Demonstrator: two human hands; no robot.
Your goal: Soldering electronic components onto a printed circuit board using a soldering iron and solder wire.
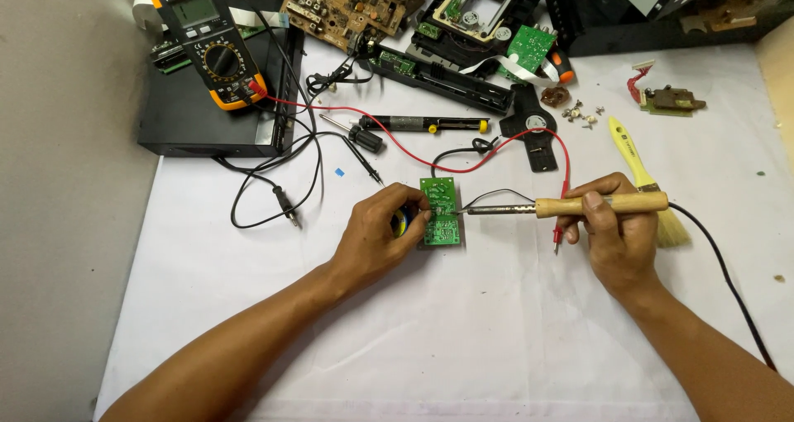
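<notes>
A small green circuit board [441, 211] lies on the white cloth [463, 339] in the middle. My left hand [379, 233] rests at the board's left edge, fingers curled on a small blue and yellow roll [401, 222], fingertips touching the board. My right hand [616, 232] grips the wooden handle of a soldering iron [579, 206]. The iron lies almost level, and its metal tip meets the board's right edge. Its black cord [728, 281] runs off to the lower right.
A yellow multimeter [207, 38] sits on a black box [207, 116] at upper left; its red lead [397, 145] and black lead [273, 190] trail toward the board. A desoldering pump [413, 124], yellow brush [645, 170], loose screws [583, 116] and opened electronics [471, 25] fill the back.
</notes>
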